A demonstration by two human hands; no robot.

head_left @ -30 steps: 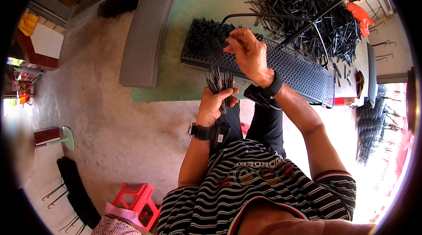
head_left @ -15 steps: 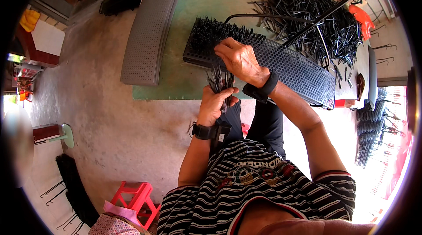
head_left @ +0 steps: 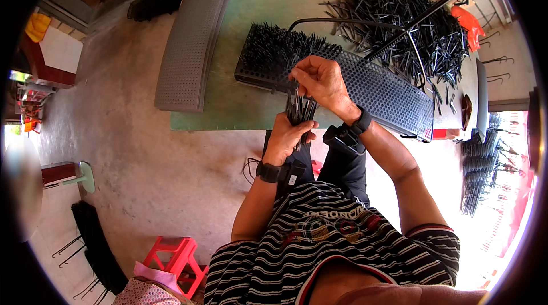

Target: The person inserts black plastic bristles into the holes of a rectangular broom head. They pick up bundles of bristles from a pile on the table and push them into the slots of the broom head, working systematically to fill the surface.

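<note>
Left hand (head_left: 283,139) clamps its fingers on black rods (head_left: 301,109), aimed lengthwise toward the perforated tray (head_left: 383,93) (left end bristling with pieces (head_left: 274,45)); right hand (head_left: 325,84) pinches, contents unclear.

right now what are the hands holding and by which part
Left hand: a bundle of thin black sticks, gripped around its lower part. Right hand: cannot tell.

There are two hands (head_left: 327,82), two wristbands (head_left: 269,172), one stick bundle (head_left: 300,109) — one black perforated tray (head_left: 394,96), one stick heap (head_left: 408,31).
</note>
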